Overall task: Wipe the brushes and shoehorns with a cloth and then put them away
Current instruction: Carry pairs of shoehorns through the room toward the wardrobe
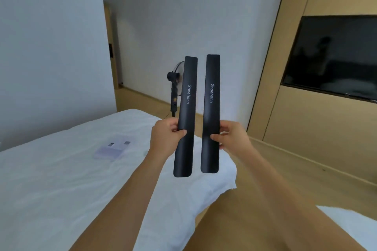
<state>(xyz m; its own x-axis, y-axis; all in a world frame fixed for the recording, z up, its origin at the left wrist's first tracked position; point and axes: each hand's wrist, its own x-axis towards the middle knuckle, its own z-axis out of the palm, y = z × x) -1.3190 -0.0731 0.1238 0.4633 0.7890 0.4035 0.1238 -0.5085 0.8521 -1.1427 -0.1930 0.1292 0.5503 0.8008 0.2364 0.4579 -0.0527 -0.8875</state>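
Observation:
Two long black shoehorns, each printed "Shoehorn" in white, are held upright side by side in front of me. My left hand (166, 136) grips the left shoehorn (187, 108) a little below its middle. My right hand (230, 136) grips the right shoehorn (212, 108) at about the same height. The two shoehorns are slightly apart and do not touch. Both hang above the far corner of a white bed (61, 179). I see no brush and no cloth.
A pale lilac packet (114, 149) lies on the bed to the left. A black standing fan (174, 87) is by the far wall behind the left shoehorn. Wooden floor (285, 169) runs along the right, below a wall-mounted dark screen (334, 57).

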